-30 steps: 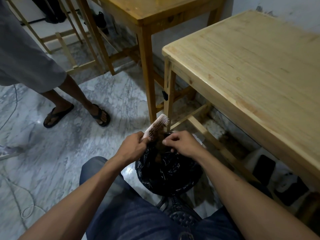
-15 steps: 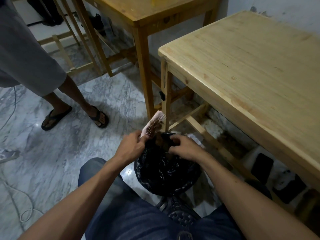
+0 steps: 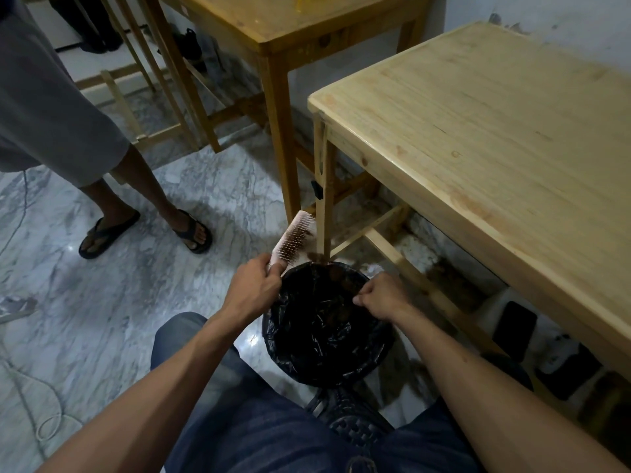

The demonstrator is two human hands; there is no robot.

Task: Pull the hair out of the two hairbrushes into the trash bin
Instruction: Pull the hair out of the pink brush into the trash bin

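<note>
Change: right hand (image 3: 382, 297) has dropped from the brush to over the trash bin (image 3: 327, 370), fingers pinched, contents unclear.
Hairbrush (image 3: 294, 240): left hand (image 3: 254, 288) grips it just beyond the rim.
Meaning: likely a clump is going in.

Grey-veined marble floor (image 3: 102, 302), pale wooden desk (image 3: 495, 138) at right, darker wooden table (image 3: 290, 18) behind the desk, white scuffed wall (image 3: 546, 15) beyond, bystander's sandalled feet (image 3: 109, 230) left of the desk
</note>
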